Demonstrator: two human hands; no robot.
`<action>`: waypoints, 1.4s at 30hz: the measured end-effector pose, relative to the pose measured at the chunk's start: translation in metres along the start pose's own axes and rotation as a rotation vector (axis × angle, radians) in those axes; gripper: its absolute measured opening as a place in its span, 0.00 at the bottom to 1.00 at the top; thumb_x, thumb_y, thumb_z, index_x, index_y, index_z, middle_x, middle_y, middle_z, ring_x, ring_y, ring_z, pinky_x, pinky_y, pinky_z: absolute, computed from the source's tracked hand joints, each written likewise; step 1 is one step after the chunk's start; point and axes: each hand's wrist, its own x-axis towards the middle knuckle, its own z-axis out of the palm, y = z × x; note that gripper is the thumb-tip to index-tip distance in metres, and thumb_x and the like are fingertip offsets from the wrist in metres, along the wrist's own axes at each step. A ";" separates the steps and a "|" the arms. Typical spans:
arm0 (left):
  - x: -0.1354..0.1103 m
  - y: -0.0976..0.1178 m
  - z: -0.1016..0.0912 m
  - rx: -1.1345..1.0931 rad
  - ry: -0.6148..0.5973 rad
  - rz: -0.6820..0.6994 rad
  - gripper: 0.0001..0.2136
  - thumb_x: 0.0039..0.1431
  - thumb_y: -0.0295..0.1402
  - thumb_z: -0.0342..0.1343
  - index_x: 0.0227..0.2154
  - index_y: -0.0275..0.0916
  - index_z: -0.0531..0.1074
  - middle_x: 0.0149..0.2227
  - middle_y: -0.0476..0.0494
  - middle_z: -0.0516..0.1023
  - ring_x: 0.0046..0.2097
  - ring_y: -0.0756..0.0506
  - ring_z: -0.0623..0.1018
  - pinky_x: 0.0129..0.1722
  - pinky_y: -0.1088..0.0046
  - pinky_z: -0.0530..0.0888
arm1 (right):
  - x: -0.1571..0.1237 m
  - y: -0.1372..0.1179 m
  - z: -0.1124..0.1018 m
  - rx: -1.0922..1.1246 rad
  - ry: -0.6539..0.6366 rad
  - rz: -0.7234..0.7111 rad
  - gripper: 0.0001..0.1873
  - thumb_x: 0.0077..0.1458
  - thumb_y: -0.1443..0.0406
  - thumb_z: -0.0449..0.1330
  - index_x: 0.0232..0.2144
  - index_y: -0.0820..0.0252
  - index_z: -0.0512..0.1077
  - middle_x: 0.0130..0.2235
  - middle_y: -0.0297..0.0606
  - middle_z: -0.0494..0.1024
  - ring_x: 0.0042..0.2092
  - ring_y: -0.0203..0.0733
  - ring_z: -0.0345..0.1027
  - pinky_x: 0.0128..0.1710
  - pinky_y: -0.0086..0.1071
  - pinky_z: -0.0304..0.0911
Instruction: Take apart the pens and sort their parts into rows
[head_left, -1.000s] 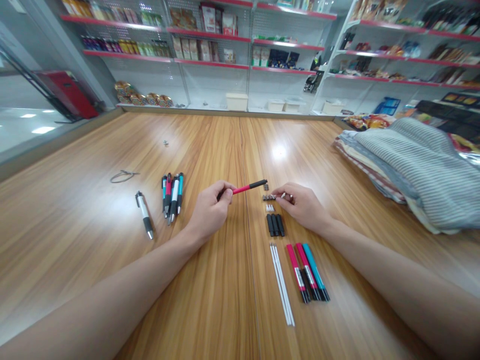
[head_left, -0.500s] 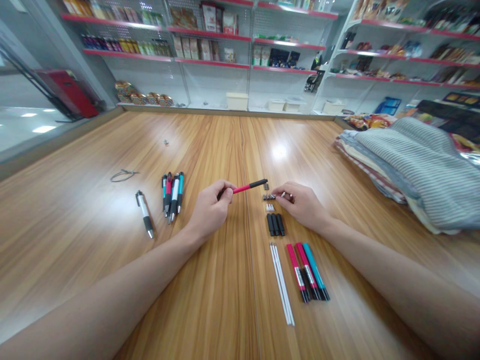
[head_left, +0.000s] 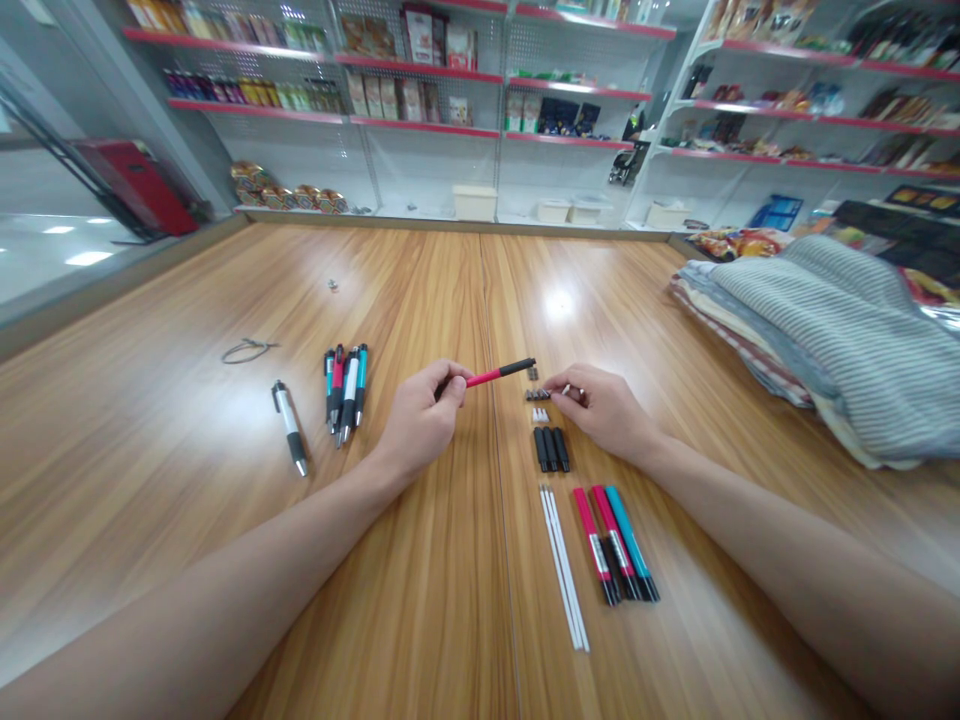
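Observation:
My left hand [head_left: 422, 415] is closed round a pink pen barrel with a black grip [head_left: 501, 374], whose black end points right and slightly up. On the right, my right hand [head_left: 600, 405] has its fingertips pinched at a row of tiny metal springs [head_left: 535, 395]. A bit of something small and white [head_left: 568, 391] shows between its fingers, too little to name. Just beyond the springs are small metallic pieces [head_left: 533, 373]. Nearer me lie small white cone-shaped pieces [head_left: 540, 414], three black grips [head_left: 551, 450], white ink refills [head_left: 564, 570], and pink and teal pen barrels [head_left: 616, 545].
Several assembled pens [head_left: 346, 390] lie bunched left of my left hand, with a single white pen [head_left: 289, 428] apart from them. A thin grey loop [head_left: 247, 350] is farther left. Folded striped cloth [head_left: 832, 340] covers the table's right side. Shelves [head_left: 420, 70] stand beyond the far edge.

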 end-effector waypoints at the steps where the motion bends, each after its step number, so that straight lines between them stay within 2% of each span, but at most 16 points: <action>1: 0.000 0.000 0.000 0.003 0.001 0.003 0.10 0.63 0.37 0.50 0.35 0.37 0.72 0.25 0.49 0.67 0.25 0.51 0.64 0.22 0.75 0.58 | 0.000 0.000 0.000 0.002 -0.001 0.000 0.08 0.58 0.69 0.57 0.39 0.60 0.76 0.35 0.36 0.77 0.31 0.35 0.66 0.33 0.30 0.62; 18: 0.000 0.003 -0.001 -0.018 0.012 -0.004 0.09 0.62 0.36 0.51 0.32 0.37 0.72 0.23 0.50 0.66 0.23 0.53 0.62 0.20 0.77 0.55 | -0.001 -0.001 -0.001 0.001 -0.012 -0.003 0.08 0.58 0.69 0.57 0.39 0.59 0.76 0.36 0.37 0.76 0.31 0.35 0.67 0.33 0.31 0.62; 22: -0.003 0.011 0.002 -0.237 -0.125 -0.150 0.11 0.65 0.39 0.48 0.33 0.37 0.67 0.21 0.51 0.67 0.19 0.53 0.65 0.17 0.78 0.59 | -0.001 -0.001 -0.001 0.006 -0.002 0.000 0.09 0.57 0.69 0.58 0.40 0.59 0.76 0.36 0.37 0.76 0.32 0.35 0.67 0.34 0.31 0.63; 24: -0.005 0.018 0.005 -0.419 -0.215 -0.246 0.10 0.66 0.40 0.45 0.35 0.39 0.63 0.26 0.48 0.73 0.18 0.52 0.68 0.15 0.78 0.62 | -0.001 -0.001 -0.001 0.016 0.004 0.001 0.10 0.57 0.70 0.58 0.41 0.59 0.76 0.35 0.37 0.76 0.32 0.36 0.67 0.34 0.31 0.63; 26: -0.007 0.023 0.009 -0.594 -0.285 -0.314 0.09 0.66 0.39 0.45 0.35 0.39 0.60 0.39 0.41 0.78 0.18 0.52 0.71 0.13 0.77 0.64 | -0.001 -0.001 -0.001 0.024 0.009 0.000 0.11 0.56 0.70 0.58 0.41 0.58 0.76 0.34 0.37 0.76 0.32 0.36 0.67 0.33 0.31 0.63; 29: -0.008 0.028 0.012 -0.744 -0.363 -0.389 0.08 0.67 0.36 0.45 0.34 0.39 0.57 0.52 0.34 0.74 0.19 0.53 0.73 0.13 0.77 0.65 | -0.001 -0.001 0.000 0.027 0.019 -0.002 0.11 0.56 0.70 0.58 0.41 0.58 0.76 0.34 0.36 0.76 0.32 0.36 0.68 0.33 0.30 0.64; 33: -0.007 0.030 0.013 -0.825 -0.359 -0.454 0.08 0.66 0.34 0.46 0.32 0.39 0.56 0.55 0.31 0.72 0.19 0.54 0.72 0.12 0.79 0.63 | -0.001 -0.001 0.000 0.023 0.022 -0.004 0.12 0.56 0.70 0.58 0.42 0.58 0.75 0.34 0.36 0.77 0.33 0.37 0.69 0.34 0.31 0.64; 42: -0.003 0.029 0.015 -0.855 -0.369 -0.476 0.08 0.67 0.33 0.44 0.31 0.39 0.55 0.53 0.30 0.73 0.16 0.55 0.70 0.11 0.79 0.61 | -0.001 0.000 0.002 0.029 0.015 -0.006 0.11 0.56 0.70 0.57 0.41 0.58 0.75 0.35 0.36 0.77 0.33 0.37 0.69 0.34 0.31 0.64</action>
